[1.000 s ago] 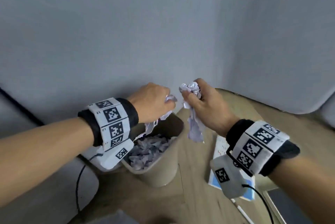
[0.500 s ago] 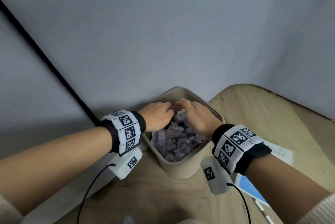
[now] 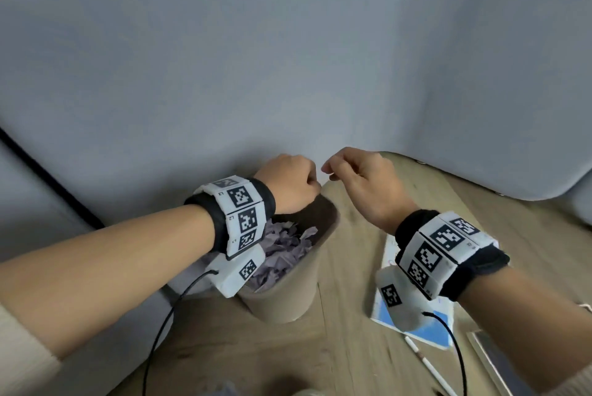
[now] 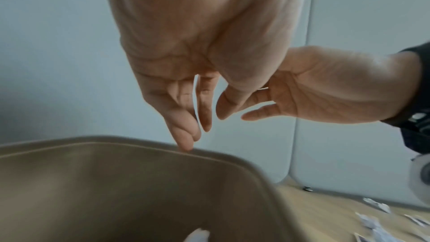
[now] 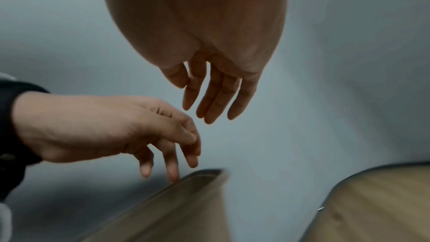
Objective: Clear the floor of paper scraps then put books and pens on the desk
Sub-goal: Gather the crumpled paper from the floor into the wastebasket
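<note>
Both hands hung empty, grips released: left hand (image 3: 290,182) over the bin (image 3: 288,296) of paper scraps (image 3: 282,248), right hand (image 3: 365,184) at its 1 o'clock. At 4 o'clock, book (image 3: 413,328) and pen (image 3: 429,366) lay on the floor (image 3: 346,267).

The white wristband with black square code markers on the left wrist (image 3: 238,214) carries tiny printed labels beside its markers; one reads "L2" and another appears to read "L3". The right wrist's matching wristband (image 3: 443,250) shows markers only, with no readable lettering.
</note>
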`<state>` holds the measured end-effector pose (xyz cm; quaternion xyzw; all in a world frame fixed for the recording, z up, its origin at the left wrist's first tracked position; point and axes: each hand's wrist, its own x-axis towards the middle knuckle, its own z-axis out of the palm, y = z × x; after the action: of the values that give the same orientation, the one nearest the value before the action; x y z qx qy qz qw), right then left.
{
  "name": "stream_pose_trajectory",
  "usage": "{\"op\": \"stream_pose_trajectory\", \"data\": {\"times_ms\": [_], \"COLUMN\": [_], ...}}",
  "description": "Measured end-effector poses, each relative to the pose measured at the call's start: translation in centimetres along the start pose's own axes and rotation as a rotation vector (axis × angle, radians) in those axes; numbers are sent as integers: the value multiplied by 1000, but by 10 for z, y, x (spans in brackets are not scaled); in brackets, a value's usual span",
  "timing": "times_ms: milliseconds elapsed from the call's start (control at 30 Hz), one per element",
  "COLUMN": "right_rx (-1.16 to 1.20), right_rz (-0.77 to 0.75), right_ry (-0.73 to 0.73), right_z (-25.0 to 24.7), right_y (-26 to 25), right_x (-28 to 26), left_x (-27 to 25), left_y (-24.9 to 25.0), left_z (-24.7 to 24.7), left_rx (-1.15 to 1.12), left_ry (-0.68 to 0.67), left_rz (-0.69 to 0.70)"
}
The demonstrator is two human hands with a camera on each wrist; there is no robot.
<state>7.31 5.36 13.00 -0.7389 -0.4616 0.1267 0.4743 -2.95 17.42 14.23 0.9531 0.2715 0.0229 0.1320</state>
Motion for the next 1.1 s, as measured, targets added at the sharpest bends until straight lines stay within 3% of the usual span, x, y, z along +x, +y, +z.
{"op": "stream_pose_trajectory", "data": {"times_ms": [167, 367, 533, 667, 800, 900, 1000, 1100], "right_rx": [-306, -576, -685, -691, -728, -687, -607, -541], "right_rz": [159, 576, 896, 1178, 1360, 1529, 1619, 1644], "right_ry": [73, 180, 288, 304, 387, 366, 287, 198], "right_z": [-86, -186, -227, -237, -226, -204, -172, -144], "right_y": [52, 129, 165, 161, 146, 129, 119, 122], "right_x": [-59, -195, -317, -409, -495, -546, -582, -603], "left_x": [14, 15, -5, -26, -62, -103, -134, -155], "left_y": [97, 238, 328, 392, 447, 465, 469, 470], "left_z": [30, 80, 138, 171, 210, 251, 290, 315], "left_rx": [6, 128, 326, 576, 658, 752, 807, 801], "left_ry": [-21, -170, -332, -421, -429, -505, -592, -603], "left_rz": [189, 523, 838, 1150, 1374, 1528, 1631, 1628]}}
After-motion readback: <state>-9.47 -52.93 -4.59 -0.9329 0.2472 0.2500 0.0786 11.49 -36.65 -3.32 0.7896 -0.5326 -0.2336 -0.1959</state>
